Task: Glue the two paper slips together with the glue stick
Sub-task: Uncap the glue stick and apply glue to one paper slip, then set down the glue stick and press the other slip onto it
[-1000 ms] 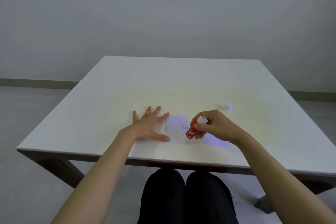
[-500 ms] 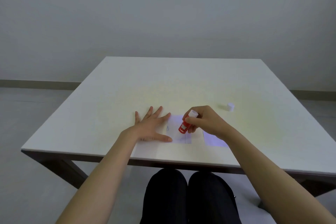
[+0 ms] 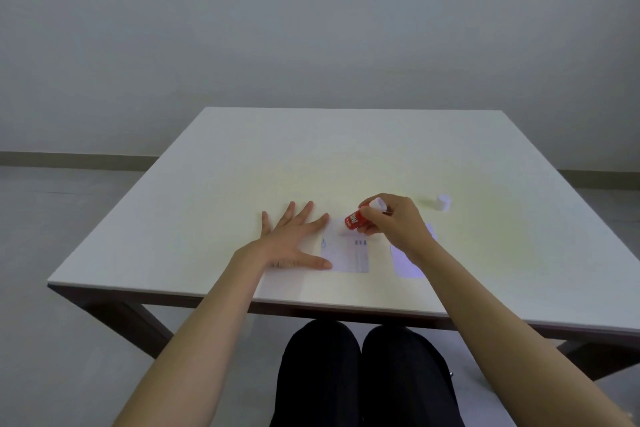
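My left hand [image 3: 290,243] lay flat on the table [image 3: 242,166], fingers spread wide, holding down the left side of one paper slip [image 3: 343,253] near the front edge. My right hand [image 3: 394,222] gripped the red glue stick [image 3: 356,218], tipped down at that slip's far edge. The other slip [image 3: 407,260] lay just right. The white cap [image 3: 443,202] stood farther right.
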`<control>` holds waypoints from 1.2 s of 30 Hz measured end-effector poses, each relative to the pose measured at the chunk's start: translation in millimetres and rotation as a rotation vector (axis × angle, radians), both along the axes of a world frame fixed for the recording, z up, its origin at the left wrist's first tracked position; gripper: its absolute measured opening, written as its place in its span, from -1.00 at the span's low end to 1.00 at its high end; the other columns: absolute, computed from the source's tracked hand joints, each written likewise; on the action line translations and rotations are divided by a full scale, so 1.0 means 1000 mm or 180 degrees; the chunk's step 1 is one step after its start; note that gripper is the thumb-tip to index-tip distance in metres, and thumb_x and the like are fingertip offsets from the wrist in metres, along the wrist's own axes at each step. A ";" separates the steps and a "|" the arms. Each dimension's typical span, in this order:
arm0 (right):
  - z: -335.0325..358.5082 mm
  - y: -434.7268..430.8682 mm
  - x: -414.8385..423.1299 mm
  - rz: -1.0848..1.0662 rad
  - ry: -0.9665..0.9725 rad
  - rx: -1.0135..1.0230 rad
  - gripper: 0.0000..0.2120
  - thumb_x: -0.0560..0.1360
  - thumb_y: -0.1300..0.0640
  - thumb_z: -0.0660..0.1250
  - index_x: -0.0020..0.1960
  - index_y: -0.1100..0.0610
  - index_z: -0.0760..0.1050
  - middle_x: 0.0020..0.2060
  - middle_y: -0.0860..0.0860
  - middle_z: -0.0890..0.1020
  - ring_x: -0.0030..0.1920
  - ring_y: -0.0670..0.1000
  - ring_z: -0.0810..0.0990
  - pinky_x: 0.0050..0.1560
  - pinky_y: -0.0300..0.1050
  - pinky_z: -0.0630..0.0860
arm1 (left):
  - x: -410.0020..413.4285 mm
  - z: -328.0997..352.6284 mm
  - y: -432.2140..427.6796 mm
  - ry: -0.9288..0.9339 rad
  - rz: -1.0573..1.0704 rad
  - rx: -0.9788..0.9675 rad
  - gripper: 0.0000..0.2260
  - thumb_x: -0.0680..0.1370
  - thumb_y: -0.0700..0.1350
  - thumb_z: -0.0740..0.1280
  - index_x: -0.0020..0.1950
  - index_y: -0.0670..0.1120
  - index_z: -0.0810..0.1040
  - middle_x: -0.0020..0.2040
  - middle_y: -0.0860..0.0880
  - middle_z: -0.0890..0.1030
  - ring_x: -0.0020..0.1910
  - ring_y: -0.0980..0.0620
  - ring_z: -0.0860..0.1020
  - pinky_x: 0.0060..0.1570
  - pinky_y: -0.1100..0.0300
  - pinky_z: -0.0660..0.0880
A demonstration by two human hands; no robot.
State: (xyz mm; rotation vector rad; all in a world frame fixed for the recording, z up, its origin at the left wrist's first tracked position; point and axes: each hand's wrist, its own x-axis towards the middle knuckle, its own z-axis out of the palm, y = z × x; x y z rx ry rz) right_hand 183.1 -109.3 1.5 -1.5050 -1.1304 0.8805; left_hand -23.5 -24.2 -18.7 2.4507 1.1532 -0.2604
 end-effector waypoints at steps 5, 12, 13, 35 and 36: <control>0.001 -0.010 -0.001 -0.0641 0.0721 0.0097 -0.91 0.47 0.29 0.30 -0.07 0.27 0.57 -0.22 0.19 0.69 -0.24 0.12 0.70 -0.15 -0.14 0.66 | -0.002 0.002 -0.001 0.0057 -0.0056 -0.0008 -0.07 0.33 0.44 0.25 0.51 0.26 -0.22 0.54 0.11 -0.36 0.48 0.01 -0.44 0.34 -0.30 -0.45; 0.019 -0.025 -0.016 -0.0492 0.3628 -0.0043 -0.86 0.54 0.32 0.26 0.07 0.35 0.47 -0.16 0.25 0.62 -0.28 0.11 0.71 -0.12 -0.10 0.67 | 0.000 0.009 -0.010 -0.1157 0.0555 -0.0131 -0.29 0.46 0.26 0.29 0.52 0.24 0.01 0.58 0.11 -0.05 0.56 0.05 -0.15 0.41 -0.23 -0.37; 0.020 -0.026 -0.020 -0.0431 0.3775 -0.0032 -0.83 0.55 0.31 0.25 0.11 0.35 0.46 -0.13 0.25 0.62 -0.27 0.10 0.72 -0.10 -0.10 0.66 | 0.002 0.010 -0.013 -0.1650 0.0765 -0.0136 -0.38 0.47 0.22 0.31 0.49 0.22 0.17 0.57 0.11 0.08 0.56 0.07 -0.03 0.44 -0.20 -0.30; 0.018 -0.033 -0.035 -0.0641 0.0840 0.0014 -0.81 0.49 0.26 0.32 0.05 0.04 0.50 -0.04 -0.05 0.59 -0.15 -0.16 0.55 -0.21 -0.32 0.43 | 0.026 0.073 0.006 -0.3592 0.2512 0.0656 -0.90 0.37 0.04 0.46 -0.18 0.06 0.71 -0.19 0.14 0.70 -0.15 0.19 0.57 -0.19 0.31 0.38; 0.017 -0.034 -0.033 -0.0605 0.0716 0.0023 -0.83 0.49 0.27 0.32 -0.01 0.02 0.53 -0.08 -0.06 0.60 -0.16 -0.15 0.55 -0.21 -0.34 0.43 | 0.025 0.077 0.011 -0.3506 0.2536 0.0735 -0.95 0.38 0.02 0.45 -0.27 0.10 0.67 -0.25 0.19 0.67 -0.21 0.19 0.54 -0.23 0.31 0.37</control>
